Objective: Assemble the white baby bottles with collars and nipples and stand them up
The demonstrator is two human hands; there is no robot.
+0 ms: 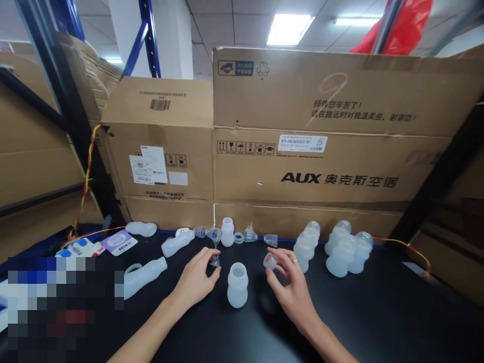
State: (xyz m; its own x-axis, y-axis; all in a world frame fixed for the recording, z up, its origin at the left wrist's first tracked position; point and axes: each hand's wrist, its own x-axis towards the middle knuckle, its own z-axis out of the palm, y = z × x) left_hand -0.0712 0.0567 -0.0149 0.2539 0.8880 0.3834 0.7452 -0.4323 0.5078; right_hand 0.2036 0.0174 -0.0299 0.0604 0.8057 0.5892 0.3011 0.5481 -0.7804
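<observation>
by the left hand [198, 273], at seven o'clock, a clear, flared plastic piece [215, 261] is pinched; at six, a frosted-white, wavy-sided bottle [237, 291] is stood upright; at five, a translucent, cup-shaped piece [269, 261] is pinched by the right hand [290, 282].

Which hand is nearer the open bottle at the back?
Left: the left hand is in front of the back bottle, to its left; the right hand is farther off, to its right.

Brown cardboard [257, 111] printed "AUX" stands along the back of the black desk [378, 322], bearing white labels [148, 165]. A purple card [120, 242] lies at the left, beside a red-and-yellow wire [88, 174]. Higher up show a lit ceiling lamp [290, 29], a blue post [150, 40] and red plastic [408, 25].
</observation>
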